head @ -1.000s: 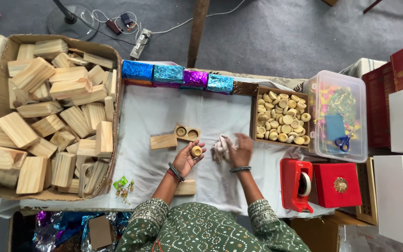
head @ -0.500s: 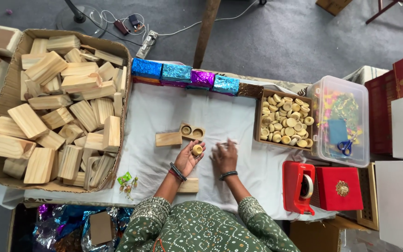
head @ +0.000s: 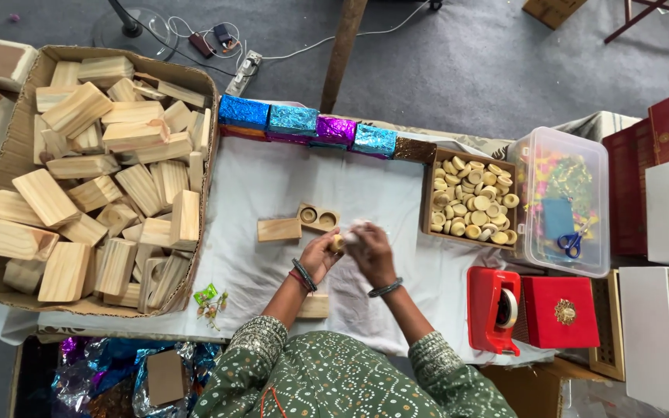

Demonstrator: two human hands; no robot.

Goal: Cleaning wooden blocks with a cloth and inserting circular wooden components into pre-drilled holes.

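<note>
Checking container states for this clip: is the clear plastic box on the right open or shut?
Open. The clear plastic box has no lid on top; scissors and colourful bits lie uncovered inside, beside the tray of wooden discs.

Green dotted sleeves point(head: 251, 340), dark bangles point(head: 302, 275) on both wrists.

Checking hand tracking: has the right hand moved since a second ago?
Yes. The right hand has lifted off the white cloth and shifted left, meeting the left hand just below the two-hole wooden block.
</note>
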